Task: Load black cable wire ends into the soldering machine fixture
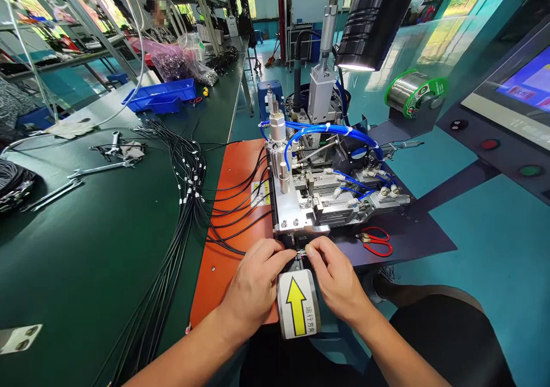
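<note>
At the front of the soldering machine [296, 215], my left hand [255, 281] and my right hand [337, 278] meet with fingertips almost touching. A small silvery connector [301, 253] shows between them. My left hand is closed, thumb and forefinger pinched around the end of a black cable [232, 249] that comes in from the left. The fingers of my right hand pinch the connector from the other side; its far part is hidden. Just below stands a plate with a yellow arrow [296, 304]. Several black cables [240, 209] run across the orange board [210, 295] into the machine's side.
A bundle of black cables [184, 221] lies along the green bench [107, 261]. Wrenches [103, 169] and blue trays [161, 96] are farther back. Red-handled cutters [377, 241] rest right of the machine, below a solder spool [415, 93] and control panel [507, 123]. A person [158, 20] sits beyond.
</note>
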`<state>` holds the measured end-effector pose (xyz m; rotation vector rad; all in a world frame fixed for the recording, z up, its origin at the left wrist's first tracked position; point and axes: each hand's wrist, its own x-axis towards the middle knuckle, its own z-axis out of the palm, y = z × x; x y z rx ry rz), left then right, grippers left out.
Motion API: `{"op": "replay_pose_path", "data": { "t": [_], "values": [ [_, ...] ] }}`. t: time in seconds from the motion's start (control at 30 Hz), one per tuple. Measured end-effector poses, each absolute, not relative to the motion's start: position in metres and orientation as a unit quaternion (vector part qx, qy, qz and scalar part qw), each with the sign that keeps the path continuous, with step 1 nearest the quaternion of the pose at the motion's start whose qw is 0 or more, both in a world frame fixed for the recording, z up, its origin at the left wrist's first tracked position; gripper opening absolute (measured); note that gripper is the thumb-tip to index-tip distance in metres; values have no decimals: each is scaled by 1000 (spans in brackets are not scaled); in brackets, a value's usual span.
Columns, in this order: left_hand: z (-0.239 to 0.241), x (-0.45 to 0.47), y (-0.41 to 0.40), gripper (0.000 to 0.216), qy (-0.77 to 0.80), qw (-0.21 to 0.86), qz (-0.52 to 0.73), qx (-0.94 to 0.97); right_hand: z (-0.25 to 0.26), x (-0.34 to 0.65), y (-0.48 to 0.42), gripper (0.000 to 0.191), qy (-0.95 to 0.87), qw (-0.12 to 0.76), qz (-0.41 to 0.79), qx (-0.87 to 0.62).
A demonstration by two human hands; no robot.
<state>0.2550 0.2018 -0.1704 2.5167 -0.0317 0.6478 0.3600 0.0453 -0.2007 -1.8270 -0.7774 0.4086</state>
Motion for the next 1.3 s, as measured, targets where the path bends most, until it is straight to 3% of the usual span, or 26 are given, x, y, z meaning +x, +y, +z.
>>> {"op": "replay_pose_path", "data": {
  "t": [0.57,0.93,1.17,1.3],
  "values": [
    [-174,255,202,23,-2,218,217,952,-205,361,47,39,-308,523,190,-772],
    [-169,254,204,23,-7,185,201,962,-198,351,35,57,-189,568,350,-721],
    [-172,254,207,25,-19,195,193,961,-185,348,42,55,-174,571,327,-733],
    [-173,254,207,22,-21,197,201,959,-188,349,42,47,-217,537,252,-776]
  ]
}}
